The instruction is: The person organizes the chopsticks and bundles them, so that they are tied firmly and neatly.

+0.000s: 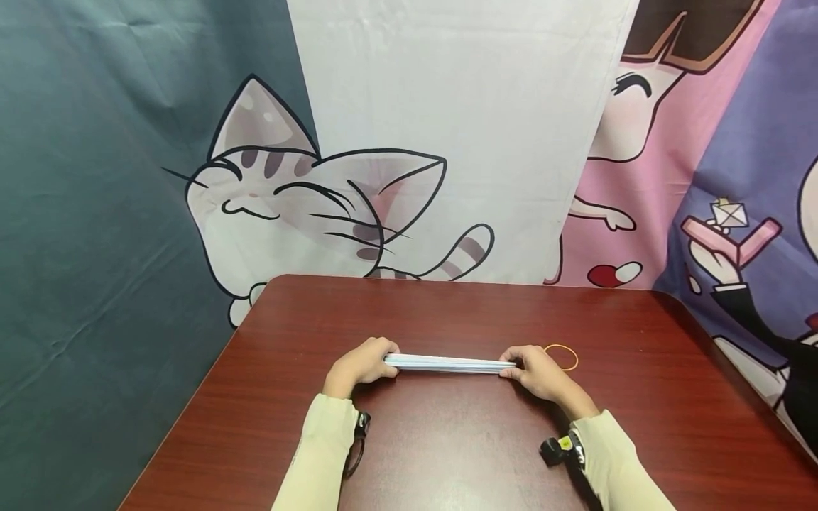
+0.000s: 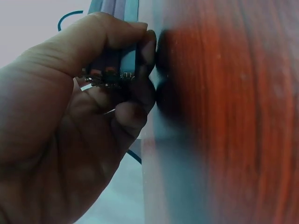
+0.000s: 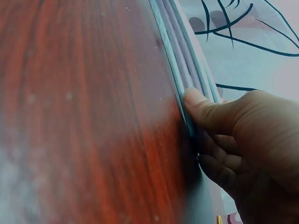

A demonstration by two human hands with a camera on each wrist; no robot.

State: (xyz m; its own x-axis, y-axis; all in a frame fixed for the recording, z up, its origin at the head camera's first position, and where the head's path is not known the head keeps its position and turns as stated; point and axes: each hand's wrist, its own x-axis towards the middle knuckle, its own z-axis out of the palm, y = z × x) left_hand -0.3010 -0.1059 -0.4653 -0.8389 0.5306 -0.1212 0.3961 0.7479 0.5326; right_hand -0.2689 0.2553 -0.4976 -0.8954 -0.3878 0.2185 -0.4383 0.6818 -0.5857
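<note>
A long, thin stack of pale blue and lilac layers (image 1: 447, 364) is seen edge-on in the head view, running left to right between the two hands. My left hand (image 1: 364, 363) pinches its left end, thumb on the near side and fingers curled behind. In the left wrist view, small gold and reddish specks show along the end edge of the stack (image 2: 127, 63). My right hand (image 1: 535, 370) grips the right end. The right wrist view has its thumb pressed on the layered edge (image 3: 180, 56), the other fingers curled beneath and partly hidden.
A yellow rubber band (image 1: 561, 345) lies on the reddish-brown wooden table (image 1: 447, 440), just beyond the right hand. Behind the table hangs a cloth backdrop (image 1: 460, 106) with a cartoon cat and figures. Small dark cameras (image 1: 554, 451) sit at the wrists.
</note>
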